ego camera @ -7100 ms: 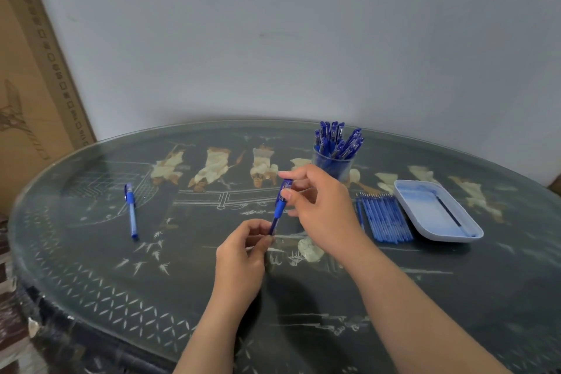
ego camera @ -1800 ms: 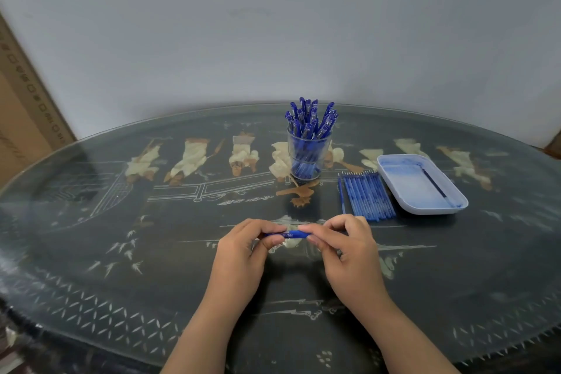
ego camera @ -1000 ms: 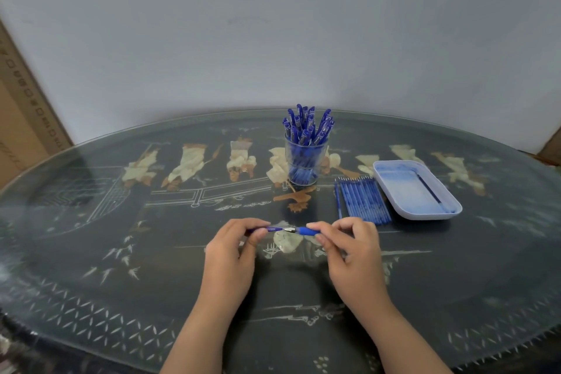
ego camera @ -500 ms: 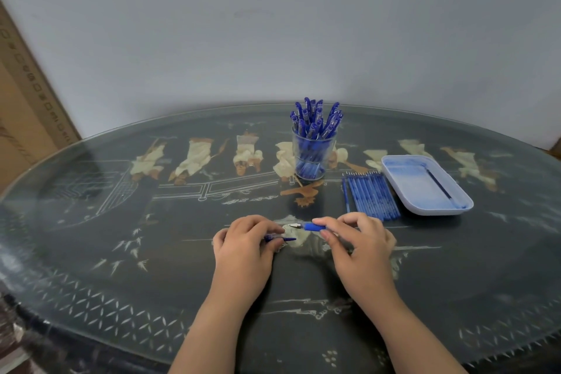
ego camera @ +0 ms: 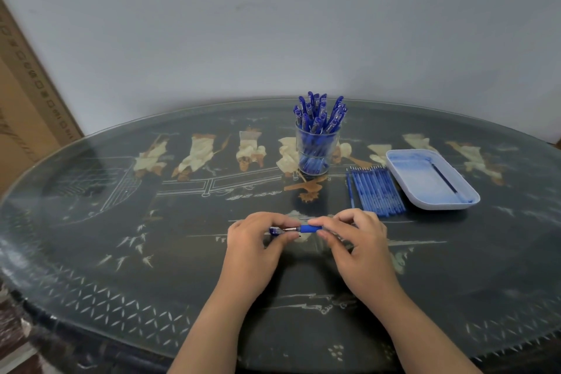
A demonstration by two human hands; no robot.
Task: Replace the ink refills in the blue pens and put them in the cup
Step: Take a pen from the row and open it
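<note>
Both hands were curled: left hand (ego camera: 258, 241) pinched one pen (ego camera: 305, 228) by its clear end, right hand (ego camera: 362, 244) by its blue grip, near centre. Farther off stood one cup (ego camera: 317, 147) packed with pens, one row of refills (ego camera: 376, 191) too close to count, and one tray (ego camera: 425, 185).

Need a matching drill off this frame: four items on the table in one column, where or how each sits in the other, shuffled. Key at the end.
Things
1. cup
2. loose refills
3. tray
4. blue pen

States
A. pinched between the left hand and the right hand
B. stands upright, packed with pens
C. far right, one dark refill lying in it
D. side by side in a row on the table, between cup and tray

Pairs: 1-B, 2-D, 3-C, 4-A
</note>
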